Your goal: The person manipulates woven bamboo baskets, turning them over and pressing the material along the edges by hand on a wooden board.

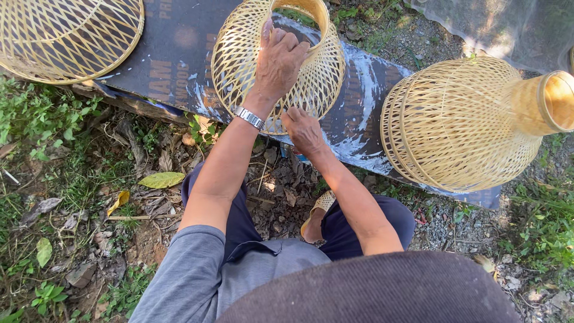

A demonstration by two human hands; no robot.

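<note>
While L hand [280, 60] tops center basket [278, 63], R hand [304, 130] pinches its lower rim.

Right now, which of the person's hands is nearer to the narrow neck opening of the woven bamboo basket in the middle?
Left. The left hand grips the woven bamboo basket beside its neck opening; the right hand touches the basket's lower edge, farther away.

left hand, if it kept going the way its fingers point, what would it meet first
Probably the neck rim of the woven basket that the left hand already rests on; depth is unclear.
</note>
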